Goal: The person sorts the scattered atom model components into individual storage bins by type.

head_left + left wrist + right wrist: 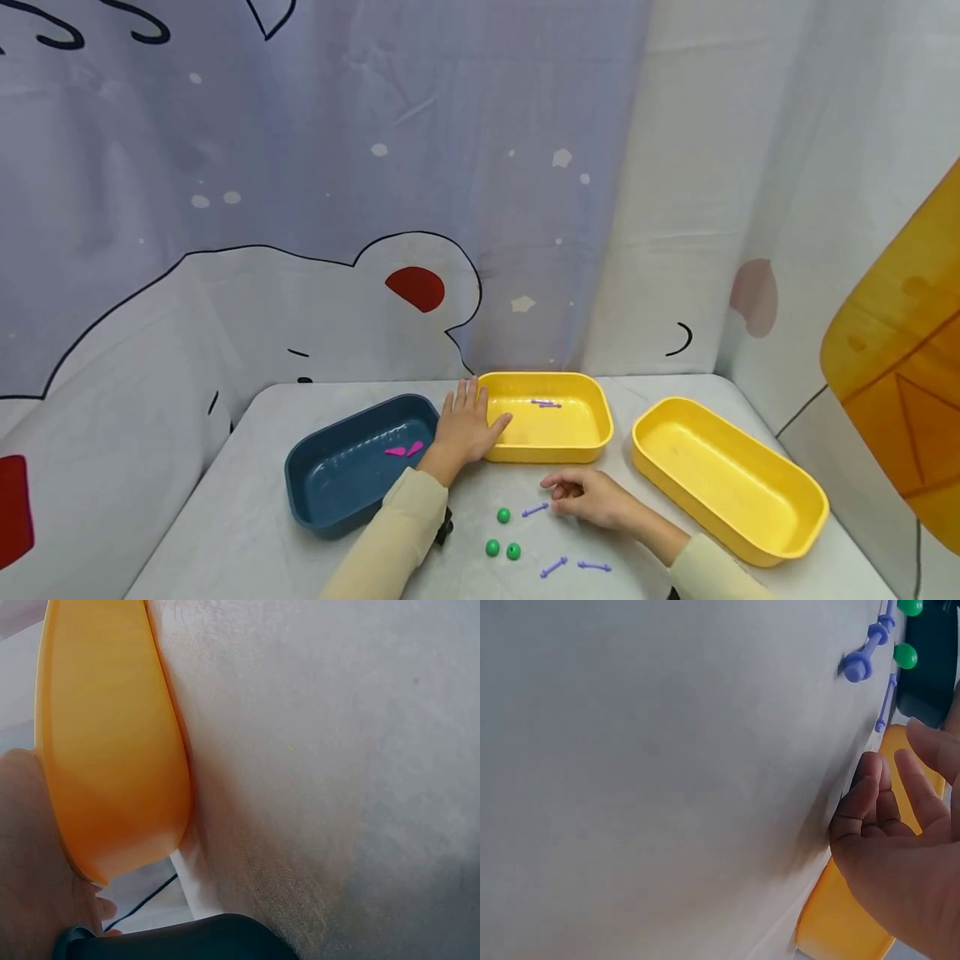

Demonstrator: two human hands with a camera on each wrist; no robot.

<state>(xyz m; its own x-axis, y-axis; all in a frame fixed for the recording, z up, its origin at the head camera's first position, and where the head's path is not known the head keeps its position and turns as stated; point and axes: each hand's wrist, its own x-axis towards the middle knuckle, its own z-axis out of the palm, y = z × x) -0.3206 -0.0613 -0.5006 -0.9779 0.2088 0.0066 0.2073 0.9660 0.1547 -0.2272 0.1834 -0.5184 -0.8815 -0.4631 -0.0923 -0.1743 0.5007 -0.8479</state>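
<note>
My left hand (pixel 462 429) rests with straight, spread fingers at the left rim of a yellow bin (pixel 547 454). Two thin purple rods (pixel 546 405) lie inside that bin. In front of it, my right hand (pixel 588 496) hovers low over the table with loosely bent fingers; in the right wrist view nothing shows between thumb and fingers. Just left of its fingertips lies a purple rod (pixel 535 509) with knobbed ends. Nearer me are two more such rods (pixel 553 567), with three green beads (pixel 513 551) to their left.
A dark blue bin (pixel 322 525) with two pink pieces (pixel 405 450) stands at the left, close to my left forearm. Another yellow bin (pixel 731 479) sits angled at the right, beyond my right hand. A printed curtain (pixel 525 208) hangs behind the white table (pixel 225 508).
</note>
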